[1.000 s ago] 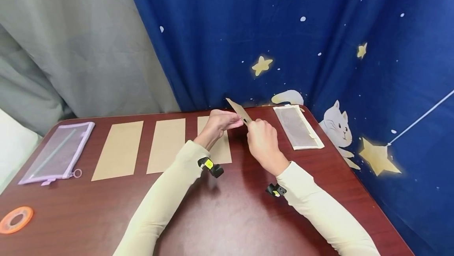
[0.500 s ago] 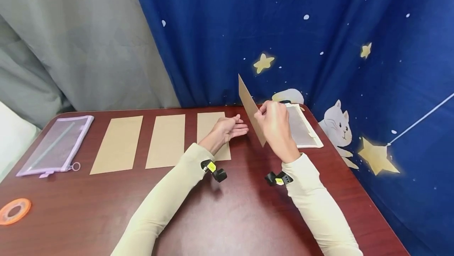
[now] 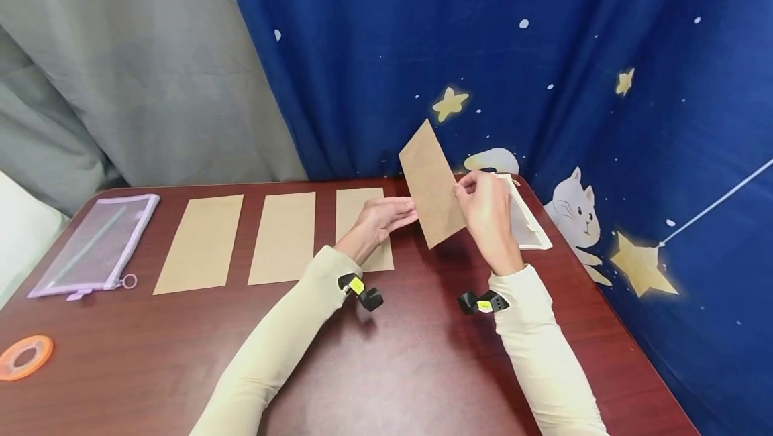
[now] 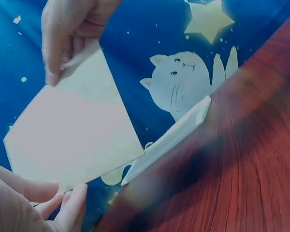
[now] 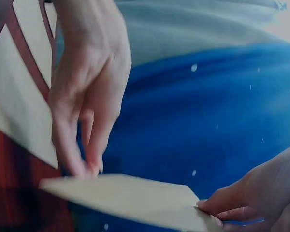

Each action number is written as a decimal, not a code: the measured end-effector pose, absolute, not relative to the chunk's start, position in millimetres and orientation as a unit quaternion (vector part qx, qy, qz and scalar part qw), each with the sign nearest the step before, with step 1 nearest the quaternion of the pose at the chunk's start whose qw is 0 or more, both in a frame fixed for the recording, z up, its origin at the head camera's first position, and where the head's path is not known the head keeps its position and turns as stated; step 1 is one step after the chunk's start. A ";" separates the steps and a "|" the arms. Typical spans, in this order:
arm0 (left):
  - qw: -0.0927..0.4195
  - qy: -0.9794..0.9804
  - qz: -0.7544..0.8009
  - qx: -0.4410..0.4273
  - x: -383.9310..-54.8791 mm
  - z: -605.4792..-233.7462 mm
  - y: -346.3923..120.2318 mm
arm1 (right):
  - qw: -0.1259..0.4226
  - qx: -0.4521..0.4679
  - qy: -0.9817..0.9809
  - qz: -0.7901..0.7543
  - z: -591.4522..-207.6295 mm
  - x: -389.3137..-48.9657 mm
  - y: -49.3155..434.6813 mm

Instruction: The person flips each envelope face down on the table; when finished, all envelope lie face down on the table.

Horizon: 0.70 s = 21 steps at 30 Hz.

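Observation:
A tan kraft paper sheet (image 3: 430, 184) is held up, tilted, above the far side of the table. My right hand (image 3: 486, 211) pinches its right edge between thumb and fingers. At the opposite edge, the fingertips of my left hand (image 3: 380, 218) meet the paper; in the left wrist view, the left thumb and fingers (image 4: 73, 205) pinch that edge. The right wrist view has the sheet (image 5: 130, 198) nearly edge-on between both hands. Another kraft sheet (image 3: 350, 211) lies flat on the table, partly hidden behind my left hand.
Two more kraft sheets, one (image 3: 282, 238) beside the other (image 3: 202, 241), lie in a row to the left. A purple mesh zip pouch (image 3: 99, 241) is at far left, an orange tape roll (image 3: 42, 355) nearer. A white mesh pouch (image 3: 525, 221) lies right, partly covered by my right hand.
The held sheet has been raised and turned so its broad face shows. My right hand has moved right with it. The left hand opened away from it, then came back to its left edge.

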<state>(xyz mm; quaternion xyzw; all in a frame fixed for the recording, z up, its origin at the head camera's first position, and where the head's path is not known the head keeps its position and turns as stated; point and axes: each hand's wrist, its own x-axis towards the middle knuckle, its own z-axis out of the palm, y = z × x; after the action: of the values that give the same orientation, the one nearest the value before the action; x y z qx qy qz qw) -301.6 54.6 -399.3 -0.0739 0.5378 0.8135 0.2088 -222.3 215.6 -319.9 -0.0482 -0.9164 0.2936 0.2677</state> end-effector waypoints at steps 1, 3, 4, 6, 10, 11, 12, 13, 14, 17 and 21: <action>0.201 0.543 0.812 -0.073 -301.0 -399.8 53.5 | 0.265 -0.050 -0.915 0.298 -322.6 -223.9 220.0; 0.186 0.553 0.810 -0.067 -299.9 -400.0 51.5 | 0.258 -0.053 -0.914 0.310 -327.6 -227.0 228.3; 0.180 0.558 0.808 -0.061 -299.3 -399.7 50.8 | 0.253 -0.054 -0.913 0.316 -329.9 -228.4 232.3; 0.170 0.571 0.801 -0.054 -298.0 -399.5 49.4 | 0.237 -0.058 -0.913 0.327 -335.0 -231.0 240.0; 0.141 0.618 0.772 -0.041 -296.9 -399.5 47.9 | 0.191 -0.081 -0.903 0.376 -348.0 -236.4 252.6; 0.129 0.635 0.761 -0.039 -296.7 -400.7 47.7 | 0.178 -0.091 -0.896 0.397 -352.6 -238.2 254.9; 0.113 0.657 0.745 -0.034 -296.2 -401.8 47.7 | 0.169 -0.099 -0.887 0.419 -357.5 -240.0 256.8; 0.095 0.683 0.723 -0.027 -295.8 -402.6 48.0 | 0.162 -0.107 -0.878 0.438 -362.3 -241.8 258.2; 0.077 0.713 0.697 -0.022 -295.2 -403.5 48.5 | 0.157 -0.115 -0.869 0.456 -367.3 -243.9 259.4; 0.034 0.791 0.611 -0.007 -293.0 -406.6 52.1 | 0.152 -0.130 -0.850 0.487 -382.2 -249.4 262.5; 0.007 0.843 0.538 0.006 -291.8 -414.0 57.4 | 0.134 -0.148 -0.855 0.478 -399.7 -255.1 266.8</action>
<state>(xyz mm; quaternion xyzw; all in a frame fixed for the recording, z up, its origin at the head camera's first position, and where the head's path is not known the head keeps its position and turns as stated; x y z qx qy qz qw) -291.8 57.4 -414.0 0.0055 0.8431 0.5377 0.0066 -255.1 266.8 -399.7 -0.1480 -0.8553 0.4781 0.1339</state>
